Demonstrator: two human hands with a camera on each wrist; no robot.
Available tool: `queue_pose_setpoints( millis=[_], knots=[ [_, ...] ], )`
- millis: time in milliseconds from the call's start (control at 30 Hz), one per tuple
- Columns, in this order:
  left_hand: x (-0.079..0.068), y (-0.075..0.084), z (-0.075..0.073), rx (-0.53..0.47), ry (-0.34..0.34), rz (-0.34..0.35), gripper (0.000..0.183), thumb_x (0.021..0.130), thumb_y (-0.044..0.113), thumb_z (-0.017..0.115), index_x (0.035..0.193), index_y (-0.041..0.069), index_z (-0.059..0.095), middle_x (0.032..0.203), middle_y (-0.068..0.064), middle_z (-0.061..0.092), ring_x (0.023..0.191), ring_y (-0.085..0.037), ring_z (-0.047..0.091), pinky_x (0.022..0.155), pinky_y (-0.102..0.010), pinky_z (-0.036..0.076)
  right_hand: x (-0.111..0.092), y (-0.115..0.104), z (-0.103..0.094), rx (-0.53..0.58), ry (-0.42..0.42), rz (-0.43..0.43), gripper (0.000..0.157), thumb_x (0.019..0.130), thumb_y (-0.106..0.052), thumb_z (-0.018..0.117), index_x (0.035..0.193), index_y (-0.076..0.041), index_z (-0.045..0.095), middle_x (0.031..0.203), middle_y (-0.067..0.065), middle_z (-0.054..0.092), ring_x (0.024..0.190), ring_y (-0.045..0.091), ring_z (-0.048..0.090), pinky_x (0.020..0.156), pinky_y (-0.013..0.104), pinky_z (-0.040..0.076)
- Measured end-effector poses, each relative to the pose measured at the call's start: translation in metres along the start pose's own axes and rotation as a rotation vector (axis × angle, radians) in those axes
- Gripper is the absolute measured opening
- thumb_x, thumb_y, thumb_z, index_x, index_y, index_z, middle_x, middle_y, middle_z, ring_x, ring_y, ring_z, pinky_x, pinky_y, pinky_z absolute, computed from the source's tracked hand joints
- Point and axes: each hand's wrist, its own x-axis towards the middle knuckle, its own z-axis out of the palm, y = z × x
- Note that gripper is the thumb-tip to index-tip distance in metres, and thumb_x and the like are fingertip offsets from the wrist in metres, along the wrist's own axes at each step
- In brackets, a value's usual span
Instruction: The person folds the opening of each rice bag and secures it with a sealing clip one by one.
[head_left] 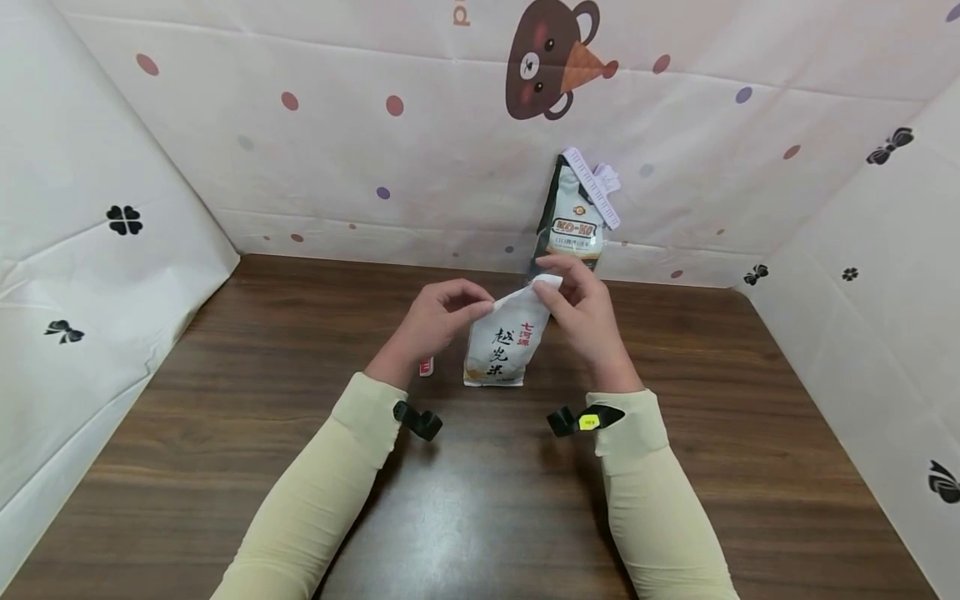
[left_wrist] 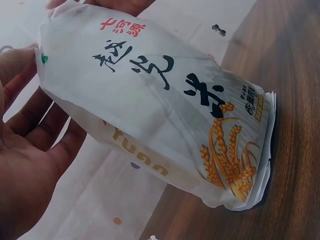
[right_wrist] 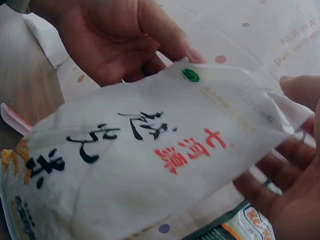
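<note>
A white rice bag (head_left: 504, 343) with black and red characters stands on the table between my hands, its base on the wood and its top leaning right. My left hand (head_left: 444, 315) pinches the bag's upper left edge between thumb and fingers. At the upper right corner, my right hand (head_left: 581, 310) grips the film with its thumb in front and fingers behind. In the left wrist view, wheat ears are printed low on the rice bag (left_wrist: 150, 95). The right wrist view shows a green oval mark near the top of the rice bag (right_wrist: 115, 145).
Behind my right hand a dark green and white KO-KO bag (head_left: 573, 223) leans against the back cloth (head_left: 337, 167), a lilac ruler-like strip (head_left: 592, 190) across its top. A small red and white object (head_left: 427, 367) lies left of the rice bag on the brown wooden table (head_left: 300, 400).
</note>
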Motion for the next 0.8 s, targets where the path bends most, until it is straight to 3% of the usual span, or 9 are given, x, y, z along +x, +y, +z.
queue_pose_setpoints(
  millis=[167,300,600,800],
  knots=[
    [-0.002,0.004,0.003,0.022,-0.01,0.0,0.023,0.088,0.034,0.071,0.106,0.019,0.07,0.107,0.0,0.068,0.095,-0.02,0.061,0.085,-0.036,0.052,-0.003,-0.008,0.007,-0.032,0.016,0.18,0.034,0.09,-0.038,0.067,0.11,-0.011,0.066,0.095,0.002,0.062,0.084,0.017,0.054,0.072,0.026,0.048],
    [-0.004,0.006,0.005,0.077,-0.011,0.009,0.024,0.089,0.035,0.069,0.109,0.021,0.071,0.108,0.003,0.067,0.095,-0.017,0.06,0.084,-0.035,0.053,-0.004,-0.012,0.011,0.014,-0.013,0.266,0.033,0.084,-0.038,0.075,0.102,-0.011,0.069,0.096,0.002,0.067,0.089,0.017,0.057,0.077,0.03,0.05],
    [-0.005,0.008,0.009,0.172,0.014,0.074,0.02,0.091,0.032,0.068,0.107,0.021,0.072,0.101,0.006,0.065,0.092,-0.013,0.059,0.082,-0.033,0.052,-0.006,-0.012,0.016,0.078,-0.018,0.222,0.025,0.087,-0.027,0.074,0.101,-0.006,0.071,0.093,-0.001,0.07,0.088,0.015,0.061,0.081,0.031,0.051],
    [-0.005,0.009,0.008,0.198,-0.014,0.106,0.019,0.092,0.029,0.067,0.107,0.019,0.07,0.102,0.005,0.064,0.093,-0.013,0.06,0.086,-0.032,0.053,-0.006,-0.011,0.016,0.103,-0.021,0.22,0.026,0.085,-0.028,0.075,0.1,-0.007,0.072,0.092,-0.003,0.071,0.089,0.015,0.061,0.08,0.03,0.051]
  ],
)
